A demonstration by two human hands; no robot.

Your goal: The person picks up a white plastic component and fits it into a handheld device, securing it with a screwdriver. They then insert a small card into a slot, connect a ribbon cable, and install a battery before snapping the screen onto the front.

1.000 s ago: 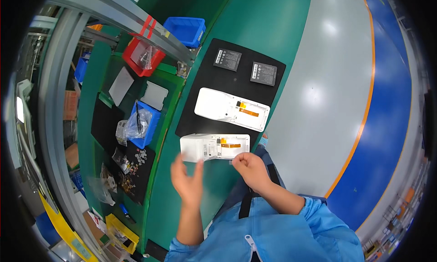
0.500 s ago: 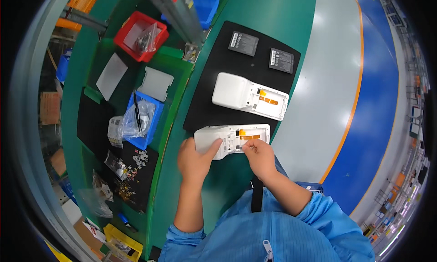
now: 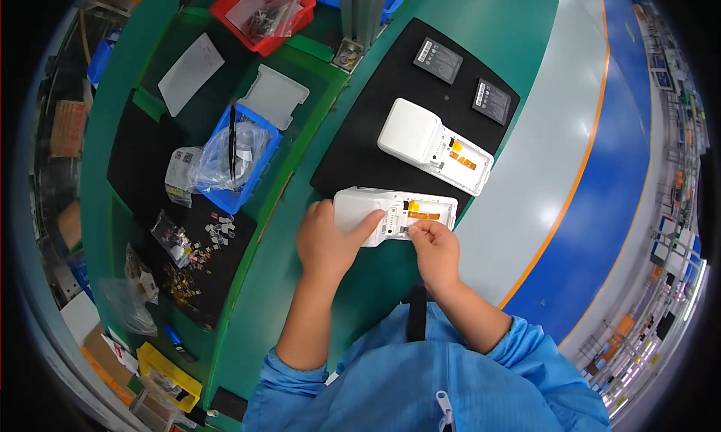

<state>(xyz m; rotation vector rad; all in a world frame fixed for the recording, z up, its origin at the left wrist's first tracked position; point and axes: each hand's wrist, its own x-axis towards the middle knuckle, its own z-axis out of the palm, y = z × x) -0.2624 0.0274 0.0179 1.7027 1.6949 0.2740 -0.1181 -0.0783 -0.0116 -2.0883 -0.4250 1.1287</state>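
A white handheld terminal (image 3: 362,210) lies back up at the near edge of the black mat, its battery bay open with an orange flat cable inside. My left hand (image 3: 328,238) is wrapped round its thick left end, thumb across the top. At the bay's near side, my right hand (image 3: 435,248) is closed in a pinch, fingertips down at the inner edge; whatever they hold is too small to make out. Farther off on the mat rests a second white terminal (image 3: 409,132), its bay likewise open. Beyond it lie two dark batteries, one (image 3: 438,60) left of the other (image 3: 491,101).
To the left stand a blue tray (image 3: 259,160) with plastic bags and black tweezers (image 3: 232,139), a red bin (image 3: 300,15) and a yellow bin (image 3: 191,391). Small loose cards (image 3: 219,230) are scattered nearby. A metal post (image 3: 360,15) rises behind the black mat (image 3: 353,158).
The view has shifted and turned slightly. Both hands keep their places on the near terminal; the right fingertips have moved only slightly along the bay's near edge.
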